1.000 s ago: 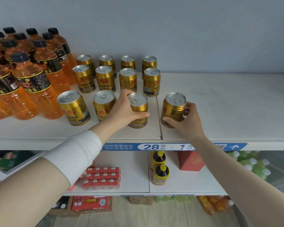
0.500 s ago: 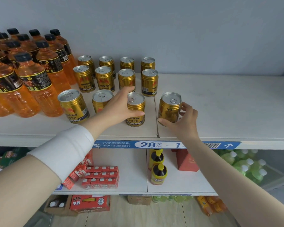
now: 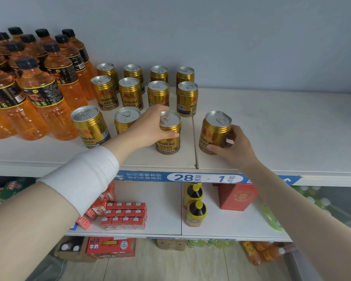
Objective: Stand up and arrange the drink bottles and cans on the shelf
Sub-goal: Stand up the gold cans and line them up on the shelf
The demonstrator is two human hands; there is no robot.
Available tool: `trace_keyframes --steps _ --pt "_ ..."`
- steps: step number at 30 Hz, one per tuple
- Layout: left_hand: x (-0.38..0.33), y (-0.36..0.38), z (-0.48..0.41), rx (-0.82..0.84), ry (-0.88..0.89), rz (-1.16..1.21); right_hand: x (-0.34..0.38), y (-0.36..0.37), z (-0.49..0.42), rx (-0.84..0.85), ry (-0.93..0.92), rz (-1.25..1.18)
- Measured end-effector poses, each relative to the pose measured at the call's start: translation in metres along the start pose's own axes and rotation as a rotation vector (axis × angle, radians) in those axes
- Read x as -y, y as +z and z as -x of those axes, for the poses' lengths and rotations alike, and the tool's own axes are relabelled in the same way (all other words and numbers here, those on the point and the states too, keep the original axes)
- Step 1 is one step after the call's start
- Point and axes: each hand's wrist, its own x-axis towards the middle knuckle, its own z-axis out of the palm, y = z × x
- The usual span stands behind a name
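Several gold cans stand upright in rows on the white top shelf point(image 3: 282, 126). My left hand point(image 3: 148, 126) wraps around one front-row gold can point(image 3: 169, 136) from its left side. My right hand point(image 3: 234, 146) grips another gold can point(image 3: 214, 132), which stands slightly tilted just right of the shelf seam, apart from the rows. Two more front-row cans point(image 3: 89, 126) stand to the left. Several orange drink bottles point(image 3: 43, 98) with black caps fill the shelf's left end.
A grey wall rises behind the shelf. Below the blue shelf label point(image 3: 178, 177), the lower shelf holds small red cartons point(image 3: 124, 216), two yellow-capped dark bottles point(image 3: 196, 211) and a red box point(image 3: 237, 197). Green bottles lie at the right; boxes sit on the floor.
Both hands keep their grip on the same two cans. The right-hand can has shifted slightly and tilts a little. The camera view has moved a bit.
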Motion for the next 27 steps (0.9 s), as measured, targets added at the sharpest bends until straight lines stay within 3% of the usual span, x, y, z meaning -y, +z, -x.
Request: trace_keyframes --steps 3,11,17,20,23,27 --pt "0.002 -0.002 -0.001 0.032 -0.006 0.021 -0.002 0.003 0.000 0.005 -0.003 -0.044" --pt "-0.002 -0.014 -0.008 0.117 0.030 -0.109 0.010 0.033 0.008 -0.285 0.007 -0.005" --pt "-0.009 -0.011 -0.012 0.070 0.040 -0.134 0.006 0.004 0.003 -0.025 -0.014 -0.006" --pt "-0.006 -0.012 -0.013 0.108 0.045 -0.129 0.003 0.000 0.002 0.024 -0.021 -0.017" --pt "0.002 -0.006 -0.007 0.097 0.006 0.055 0.002 0.008 0.004 -0.037 -0.036 -0.012" --pt "0.017 0.024 0.008 -0.068 -0.089 0.359 -0.001 0.015 0.006 -0.138 -0.007 0.022"
